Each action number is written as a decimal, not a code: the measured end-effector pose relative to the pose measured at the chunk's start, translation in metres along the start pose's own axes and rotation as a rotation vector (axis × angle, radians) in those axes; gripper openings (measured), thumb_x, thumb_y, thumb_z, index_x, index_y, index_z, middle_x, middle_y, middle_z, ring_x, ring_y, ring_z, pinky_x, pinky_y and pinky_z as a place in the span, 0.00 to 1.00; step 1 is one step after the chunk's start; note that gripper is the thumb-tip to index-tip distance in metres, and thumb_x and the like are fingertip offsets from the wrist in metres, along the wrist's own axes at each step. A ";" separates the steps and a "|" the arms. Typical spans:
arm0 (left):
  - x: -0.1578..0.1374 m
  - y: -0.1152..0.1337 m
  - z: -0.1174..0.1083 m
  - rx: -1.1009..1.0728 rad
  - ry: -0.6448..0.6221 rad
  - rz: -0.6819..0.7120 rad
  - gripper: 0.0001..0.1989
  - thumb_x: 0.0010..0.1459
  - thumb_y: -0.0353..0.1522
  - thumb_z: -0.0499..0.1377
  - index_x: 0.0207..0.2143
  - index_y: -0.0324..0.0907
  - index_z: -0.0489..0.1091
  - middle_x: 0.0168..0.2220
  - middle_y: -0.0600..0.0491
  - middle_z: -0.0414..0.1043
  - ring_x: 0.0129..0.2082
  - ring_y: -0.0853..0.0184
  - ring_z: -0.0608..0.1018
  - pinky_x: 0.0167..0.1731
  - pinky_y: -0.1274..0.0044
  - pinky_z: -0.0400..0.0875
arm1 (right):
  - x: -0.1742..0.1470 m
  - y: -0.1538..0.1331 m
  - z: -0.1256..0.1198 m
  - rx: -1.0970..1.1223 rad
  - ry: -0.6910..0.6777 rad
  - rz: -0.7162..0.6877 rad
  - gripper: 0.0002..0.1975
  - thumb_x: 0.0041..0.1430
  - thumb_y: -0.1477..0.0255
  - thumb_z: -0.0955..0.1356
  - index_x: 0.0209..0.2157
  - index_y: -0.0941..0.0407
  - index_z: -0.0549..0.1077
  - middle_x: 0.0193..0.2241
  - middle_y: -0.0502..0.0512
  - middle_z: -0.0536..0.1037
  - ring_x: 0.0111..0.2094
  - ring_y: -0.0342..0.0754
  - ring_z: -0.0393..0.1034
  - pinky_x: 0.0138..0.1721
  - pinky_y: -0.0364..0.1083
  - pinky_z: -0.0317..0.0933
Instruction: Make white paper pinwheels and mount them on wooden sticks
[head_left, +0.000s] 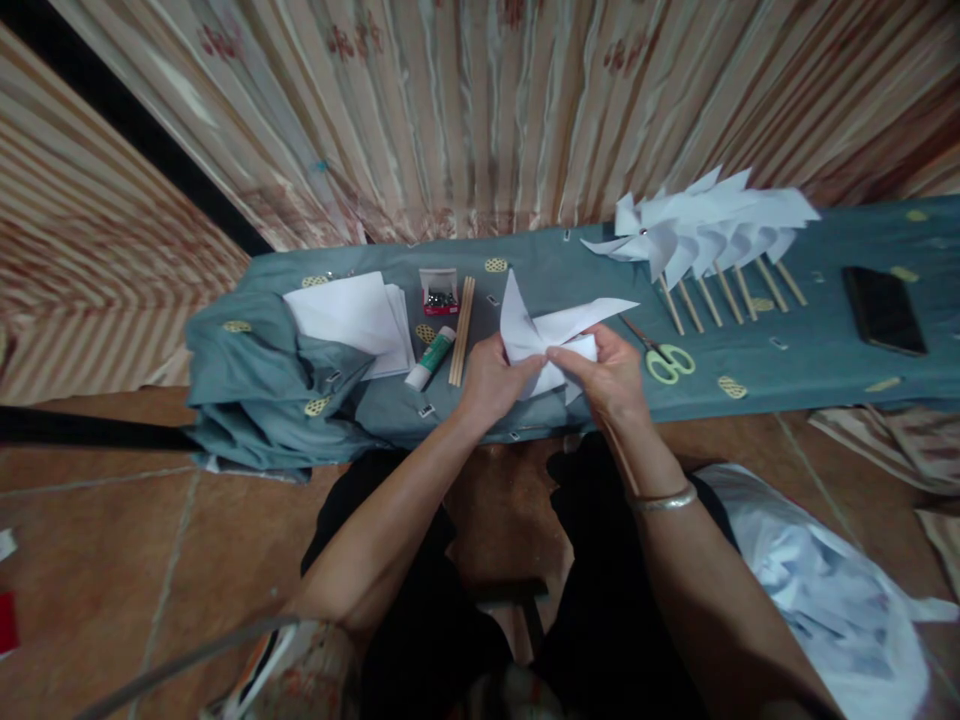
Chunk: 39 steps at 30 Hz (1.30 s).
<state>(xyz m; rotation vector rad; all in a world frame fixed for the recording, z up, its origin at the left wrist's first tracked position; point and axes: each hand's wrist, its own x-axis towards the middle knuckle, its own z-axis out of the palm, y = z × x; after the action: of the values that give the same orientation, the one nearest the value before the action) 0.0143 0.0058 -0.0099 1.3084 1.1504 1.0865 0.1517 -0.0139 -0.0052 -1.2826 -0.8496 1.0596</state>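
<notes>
The left hand (496, 382) and right hand (611, 375) are pinching a bent paper (551, 330). Some pinwheels (709, 222) are looking done; flat sheets (349, 312) and loose sticks (463, 332) are waiting.

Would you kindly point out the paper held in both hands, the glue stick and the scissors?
Held paper (556, 328): head view, near its centre.
Glue stick (432, 356): head view, green label on its barrel.
Scissors (651, 345): head view, where blades and handles meet.
</notes>
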 end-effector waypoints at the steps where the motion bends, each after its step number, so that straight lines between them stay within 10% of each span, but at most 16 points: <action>1: 0.000 0.001 0.000 0.015 0.005 0.003 0.11 0.45 0.28 0.66 0.34 0.36 0.77 0.32 0.52 0.80 0.31 0.65 0.78 0.31 0.77 0.70 | 0.000 0.000 0.000 0.000 -0.001 0.002 0.18 0.33 0.71 0.77 0.32 0.55 0.76 0.27 0.47 0.81 0.26 0.46 0.72 0.32 0.47 0.67; 39: 0.003 -0.002 -0.003 -0.030 0.052 -0.033 0.08 0.45 0.29 0.66 0.31 0.36 0.77 0.30 0.52 0.79 0.29 0.66 0.77 0.31 0.77 0.70 | -0.004 0.005 -0.001 -0.108 -0.046 -0.013 0.17 0.38 0.65 0.76 0.32 0.55 0.73 0.28 0.48 0.80 0.27 0.47 0.72 0.32 0.48 0.67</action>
<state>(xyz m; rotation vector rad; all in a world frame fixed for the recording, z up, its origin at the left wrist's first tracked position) 0.0120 0.0090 -0.0120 1.2403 1.1853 1.1155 0.1506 -0.0181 -0.0101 -1.3449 -0.9596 1.0483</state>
